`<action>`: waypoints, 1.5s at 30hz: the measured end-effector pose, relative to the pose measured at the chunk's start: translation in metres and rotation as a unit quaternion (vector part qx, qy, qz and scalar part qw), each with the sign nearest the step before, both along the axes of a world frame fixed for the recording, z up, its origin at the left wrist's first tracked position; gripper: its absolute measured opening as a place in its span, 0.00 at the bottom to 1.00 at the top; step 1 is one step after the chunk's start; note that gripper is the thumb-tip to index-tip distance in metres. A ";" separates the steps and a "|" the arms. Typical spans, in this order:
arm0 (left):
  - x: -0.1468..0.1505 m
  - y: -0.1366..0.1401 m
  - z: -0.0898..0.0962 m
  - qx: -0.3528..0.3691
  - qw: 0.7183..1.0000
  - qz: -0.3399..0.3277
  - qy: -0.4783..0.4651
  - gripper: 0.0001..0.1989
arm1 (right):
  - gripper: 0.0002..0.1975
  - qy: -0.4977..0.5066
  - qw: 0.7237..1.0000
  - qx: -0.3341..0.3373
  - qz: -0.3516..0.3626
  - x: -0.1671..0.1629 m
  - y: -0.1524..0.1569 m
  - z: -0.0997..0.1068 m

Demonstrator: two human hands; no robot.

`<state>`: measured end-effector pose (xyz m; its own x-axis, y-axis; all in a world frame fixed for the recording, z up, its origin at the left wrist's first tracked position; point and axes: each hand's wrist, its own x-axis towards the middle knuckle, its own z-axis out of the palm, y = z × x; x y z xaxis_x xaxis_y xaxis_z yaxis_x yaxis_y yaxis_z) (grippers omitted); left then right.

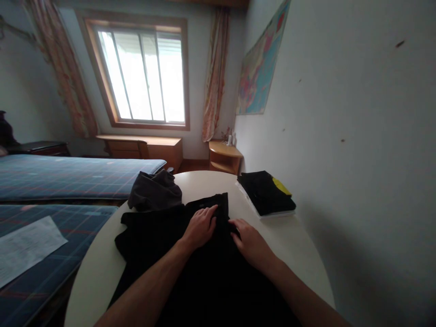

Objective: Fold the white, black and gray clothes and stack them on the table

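A black garment [160,236] is spread over the round white table [306,254], its far edge lying in the middle of the tabletop. My left hand [200,227] rests on top of the cloth near that edge, fingers stretched out and lying flat. To its right, my right hand [254,245] has thumb and fingers curled at the garment's right edge, with a bit of black cloth between them. The cloth is so dark that its folds and exact kind cannot be made out. A crumpled dark grey garment [155,190] touches the black one at the far left.
Folded black cloth with a yellow patch [267,193] lies on something white at the table's right rim. A plaid mattress [81,177] and a paper sheet [32,247] are on the left. A white wall [357,181] runs along the right. A small corner shelf [225,150] stands beyond.
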<state>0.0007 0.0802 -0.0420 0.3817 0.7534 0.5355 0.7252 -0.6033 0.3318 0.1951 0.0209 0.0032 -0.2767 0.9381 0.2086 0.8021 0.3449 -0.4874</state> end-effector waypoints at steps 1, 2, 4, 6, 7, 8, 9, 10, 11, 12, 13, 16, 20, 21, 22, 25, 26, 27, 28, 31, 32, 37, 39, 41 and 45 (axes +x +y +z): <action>0.000 0.000 0.001 0.004 1.000 0.003 -0.010 0.24 | 0.20 -0.007 1.000 -0.002 0.007 -0.004 -0.003 -0.002; 0.000 0.000 0.001 0.007 1.000 0.006 -0.014 0.25 | 0.21 -0.016 1.000 -0.007 0.011 -0.008 -0.005 -0.004; -0.001 0.000 0.001 0.013 1.000 0.015 -0.010 0.26 | 0.23 -0.032 0.999 -0.016 0.015 -0.013 -0.008 -0.008; -0.002 0.000 0.001 0.019 0.999 0.027 -0.005 0.25 | 0.24 -0.042 0.999 -0.022 0.015 -0.016 -0.011 -0.010; -0.002 0.000 0.001 0.019 0.999 0.034 -0.006 0.23 | 0.25 -0.047 0.999 -0.023 0.013 -0.016 -0.012 -0.010; -0.002 0.000 0.001 0.018 0.999 0.040 -0.009 0.21 | 0.25 -0.052 0.998 -0.025 0.009 -0.017 -0.013 -0.010; -0.002 0.000 0.001 0.016 0.999 0.045 -0.012 0.19 | 0.26 -0.062 0.998 -0.026 0.003 -0.016 -0.014 -0.009; -0.002 0.001 0.001 0.013 0.999 0.049 -0.015 0.17 | 0.27 -0.076 0.997 -0.029 -0.008 -0.016 -0.015 -0.008; -0.002 0.001 0.001 0.010 0.998 0.053 -0.018 0.17 | 0.27 -0.095 0.995 -0.034 -0.021 -0.016 -0.017 -0.007; -0.001 0.001 0.001 0.006 0.998 0.056 -0.020 0.16 | 0.28 -0.119 0.992 -0.040 -0.034 -0.015 -0.019 -0.005; -0.001 0.002 0.001 0.004 0.998 0.057 -0.020 0.17 | 0.27 -0.144 0.987 -0.045 -0.046 -0.015 -0.020 -0.003; 0.000 0.003 0.000 0.001 0.998 0.060 -0.020 0.19 | 0.22 -0.228 0.970 -0.028 -0.076 -0.013 -0.023 0.006; 0.001 0.002 0.002 -0.002 0.999 0.048 -0.018 0.21 | 0.19 -0.305 0.942 0.052 -0.126 -0.013 -0.025 0.018; 0.002 0.002 0.003 -0.004 0.999 0.045 -0.020 0.21 | 0.18 -0.311 0.940 0.066 -0.124 -0.014 -0.026 0.018; 0.002 0.001 0.003 -0.007 0.999 0.043 -0.023 0.20 | 0.18 -0.310 0.941 0.071 -0.116 -0.015 -0.026 0.018; 0.003 0.002 0.002 -0.025 0.998 0.051 -0.028 0.19 | 0.21 -0.284 0.955 0.047 -0.070 -0.018 -0.030 0.011; 0.004 0.003 0.001 -0.035 0.997 0.057 -0.027 0.19 | 0.23 -0.268 0.961 0.029 -0.057 -0.019 -0.032 0.008; 0.004 0.004 0.000 -0.045 0.997 0.063 -0.023 0.19 | 0.26 -0.251 0.967 0.010 -0.046 -0.019 -0.034 0.005; 0.004 0.005 -0.001 -0.055 0.996 0.067 -0.018 0.19 | 0.28 -0.234 0.972 -0.009 -0.037 -0.020 -0.035 0.002; 0.004 0.009 -0.005 -0.070 0.995 0.077 -0.001 0.19 | 0.28 -0.175 0.983 -0.052 -0.016 -0.022 -0.037 -0.001; 0.004 0.010 -0.006 -0.071 0.994 0.080 -0.001 0.20 | 0.27 -0.155 0.986 -0.058 -0.010 -0.022 -0.038 0.000; 0.003 0.015 -0.008 -0.088 0.988 0.121 -0.028 0.18 | 0.15 -0.093 0.991 -0.094 -0.012 -0.023 -0.030 0.005; 0.002 0.016 -0.009 -0.092 0.987 0.126 -0.030 0.17 | 0.15 -0.086 0.992 -0.091 -0.017 -0.020 -0.018 0.004; 0.001 0.016 -0.011 -0.092 0.988 0.123 -0.028 0.17 | 0.15 -0.076 0.995 -0.065 -0.026 -0.016 -0.001 0.001; -0.001 0.017 -0.014 -0.084 0.990 0.111 -0.012 0.20 | 0.14 -0.075 0.995 -0.027 -0.053 -0.010 0.042 -0.006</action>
<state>-0.0004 0.0972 -0.0556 0.1861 0.8967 0.4017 0.8242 -0.3650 0.4331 0.1847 0.0628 -0.0025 -0.2003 0.9723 0.1206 0.8976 0.2315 -0.3752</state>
